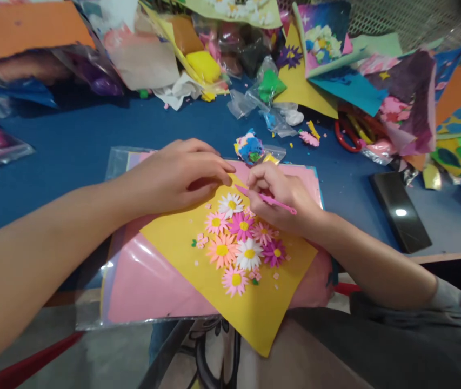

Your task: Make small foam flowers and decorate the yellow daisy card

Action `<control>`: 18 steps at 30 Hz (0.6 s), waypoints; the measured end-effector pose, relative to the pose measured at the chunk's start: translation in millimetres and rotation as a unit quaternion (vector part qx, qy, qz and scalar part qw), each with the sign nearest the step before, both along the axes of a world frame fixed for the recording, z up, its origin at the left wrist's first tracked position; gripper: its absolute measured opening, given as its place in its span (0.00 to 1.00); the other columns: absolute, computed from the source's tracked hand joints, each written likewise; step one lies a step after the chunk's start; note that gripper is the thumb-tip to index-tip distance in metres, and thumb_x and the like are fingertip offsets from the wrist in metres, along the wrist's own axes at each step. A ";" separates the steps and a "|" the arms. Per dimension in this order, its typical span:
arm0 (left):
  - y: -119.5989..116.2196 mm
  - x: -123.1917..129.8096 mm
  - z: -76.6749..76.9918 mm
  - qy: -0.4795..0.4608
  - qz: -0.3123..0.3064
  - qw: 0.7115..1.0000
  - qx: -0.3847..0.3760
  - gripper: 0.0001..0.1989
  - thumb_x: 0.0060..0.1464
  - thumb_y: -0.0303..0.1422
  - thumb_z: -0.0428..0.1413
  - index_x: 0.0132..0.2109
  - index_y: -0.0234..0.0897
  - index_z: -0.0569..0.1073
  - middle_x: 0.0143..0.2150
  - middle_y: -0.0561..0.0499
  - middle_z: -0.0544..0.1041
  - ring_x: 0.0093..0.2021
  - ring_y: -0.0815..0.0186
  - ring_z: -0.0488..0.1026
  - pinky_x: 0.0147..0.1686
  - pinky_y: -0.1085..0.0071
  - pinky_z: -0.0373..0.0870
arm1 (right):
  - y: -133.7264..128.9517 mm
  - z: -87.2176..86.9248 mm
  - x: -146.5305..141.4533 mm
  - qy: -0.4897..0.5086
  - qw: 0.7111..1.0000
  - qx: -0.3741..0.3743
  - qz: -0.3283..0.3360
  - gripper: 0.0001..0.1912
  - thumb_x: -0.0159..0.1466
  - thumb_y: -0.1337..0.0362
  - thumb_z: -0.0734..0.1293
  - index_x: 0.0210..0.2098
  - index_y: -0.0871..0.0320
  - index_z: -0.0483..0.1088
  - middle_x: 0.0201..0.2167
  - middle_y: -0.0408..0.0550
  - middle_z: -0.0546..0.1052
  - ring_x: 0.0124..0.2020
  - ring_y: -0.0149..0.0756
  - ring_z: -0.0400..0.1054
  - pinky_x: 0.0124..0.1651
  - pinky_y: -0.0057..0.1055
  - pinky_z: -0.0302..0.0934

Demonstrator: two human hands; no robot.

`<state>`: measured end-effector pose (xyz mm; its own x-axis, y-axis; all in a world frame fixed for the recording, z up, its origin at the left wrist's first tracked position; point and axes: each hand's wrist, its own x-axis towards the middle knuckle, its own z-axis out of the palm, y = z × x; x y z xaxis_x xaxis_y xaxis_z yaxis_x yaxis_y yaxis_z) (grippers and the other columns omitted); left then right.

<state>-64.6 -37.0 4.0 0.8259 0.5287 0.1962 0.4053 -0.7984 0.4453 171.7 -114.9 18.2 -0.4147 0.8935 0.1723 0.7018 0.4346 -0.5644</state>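
Eight foam daisies (pixel 248 254) in pink, white, magenta and orange sit on a yellow sheet (pixel 271 319), with tiny pink bits and green leaves (pixel 200 241) just left of them. That sheet is the reference point for everything here. The left hand (pixel 177 175) rests on its top edge, fingers (pixel 214 172) loosely curled and not gripping anything. The right hand (pixel 281 197) is just above the flowers, its fingers (pixel 265 175) pinched closed on a pink plastic stick (pixel 271 200), whose tip points toward the left hand. Under the yellow sheet there's a pink sheet (pixel 149 283) in a clear plastic sleeve, lying on the blue worktop (pixel 68 140). Just past the top edge is a little clump of foam scraps (pixel 249 148). Farther beyond, there's a big messy pile of craft paper (pixel 411 86) with red-handled scissors (pixel 346 135), and a black phone (pixel 400 210) lies off to the right.
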 end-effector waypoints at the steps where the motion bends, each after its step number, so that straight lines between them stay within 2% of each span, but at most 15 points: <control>1: -0.1 -0.1 -0.6 -0.004 0.001 1.000 0.001 0.15 0.63 0.40 0.49 0.47 0.47 0.80 0.55 0.55 0.81 0.57 0.54 0.71 0.57 0.55 0.65 | -0.1 0.0 0.8 0.002 1.000 0.006 0.007 0.07 0.61 0.69 0.60 0.40 0.55 0.62 0.24 0.37 0.72 0.24 0.28 0.65 0.27 0.27 0.50; 11: -1.3 -0.4 -0.7 -0.004 0.005 1.000 0.008 0.15 0.65 0.41 0.49 0.47 0.48 0.80 0.56 0.56 0.81 0.57 0.54 0.71 0.56 0.56 0.65 | -0.1 -0.8 2.0 0.009 0.999 0.021 0.038 0.05 0.62 0.71 0.59 0.37 0.55 0.59 0.22 0.34 0.65 0.20 0.25 0.56 0.26 0.27 0.45; 18: -1.0 -1.1 0.0 -0.010 -0.004 1.000 0.008 0.14 0.65 0.38 0.49 0.47 0.47 0.79 0.57 0.56 0.80 0.57 0.55 0.71 0.57 0.57 0.65 | -0.6 1.4 1.6 0.003 0.999 0.018 0.045 0.04 0.62 0.69 0.59 0.35 0.54 0.57 0.23 0.37 0.68 0.22 0.26 0.59 0.27 0.26 0.47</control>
